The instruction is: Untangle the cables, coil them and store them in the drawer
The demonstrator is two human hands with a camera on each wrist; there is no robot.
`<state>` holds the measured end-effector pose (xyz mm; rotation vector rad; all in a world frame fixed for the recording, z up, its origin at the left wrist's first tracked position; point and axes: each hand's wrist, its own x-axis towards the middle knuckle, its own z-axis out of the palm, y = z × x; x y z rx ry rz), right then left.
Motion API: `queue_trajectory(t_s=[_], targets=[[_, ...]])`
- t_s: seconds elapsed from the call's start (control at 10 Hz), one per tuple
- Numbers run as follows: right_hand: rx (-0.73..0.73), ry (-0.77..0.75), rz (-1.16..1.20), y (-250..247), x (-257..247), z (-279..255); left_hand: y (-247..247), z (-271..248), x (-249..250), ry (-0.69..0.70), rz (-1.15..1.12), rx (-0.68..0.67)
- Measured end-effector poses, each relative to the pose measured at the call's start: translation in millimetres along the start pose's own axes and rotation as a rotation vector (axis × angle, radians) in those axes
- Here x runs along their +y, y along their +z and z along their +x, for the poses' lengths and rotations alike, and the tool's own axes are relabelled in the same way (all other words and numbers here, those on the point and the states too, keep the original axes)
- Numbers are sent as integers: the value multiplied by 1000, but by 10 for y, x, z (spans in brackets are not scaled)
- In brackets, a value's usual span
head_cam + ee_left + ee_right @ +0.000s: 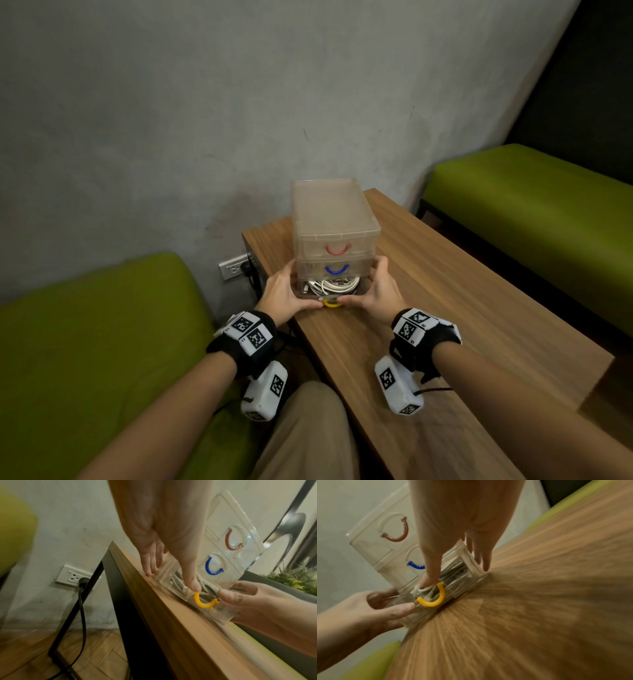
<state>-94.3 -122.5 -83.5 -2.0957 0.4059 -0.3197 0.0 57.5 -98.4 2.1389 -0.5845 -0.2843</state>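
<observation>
Bottom drawer (327, 294) at frame centre, part open, holding coiled white cables (334, 285); left hand (281, 291) and right hand (378, 291), fingers straight, thumbs pressing its front, likely closing.

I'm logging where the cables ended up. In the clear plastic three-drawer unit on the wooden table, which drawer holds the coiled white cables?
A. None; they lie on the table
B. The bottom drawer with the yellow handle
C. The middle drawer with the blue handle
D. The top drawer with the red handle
B: the coiled white cables lie in the partly open bottom drawer with the yellow handle, under the blue handle.
</observation>
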Motion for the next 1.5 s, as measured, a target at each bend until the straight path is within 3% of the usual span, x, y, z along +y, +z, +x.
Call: queue_trajectory(t_s=[0.2, 0.4, 0.6, 0.7, 0.8, 0.9, 1.1, 1.4, 1.5], targets=[[154, -25, -29, 70, 43, 31, 14, 38, -18, -13, 25, 132], [79, -48, -111, 23, 13, 89, -13, 69, -1, 12, 41, 130], [-126, -29, -195, -121, 12, 108, -110, 92, -6, 13, 100, 22], [-153, -83, -262, -183, -35, 125, -128, 86, 3, 22, 113, 11], [-141, -58, -284, -145, -68, 182, -151, 227, 97, 8, 176, -6], [-24, 27, -281, 2, -118, 243, -142, 486, 189, -37, 146, 96], [115, 76, -234, 266, -192, 347, 0, 850, 49, -9, -29, 141], [102, 102, -254, 302, -277, 255, -108, 677, 233, -75, 118, 58], [55, 77, -253, 186, -380, 95, -235, 493, 371, -34, 132, 24]])
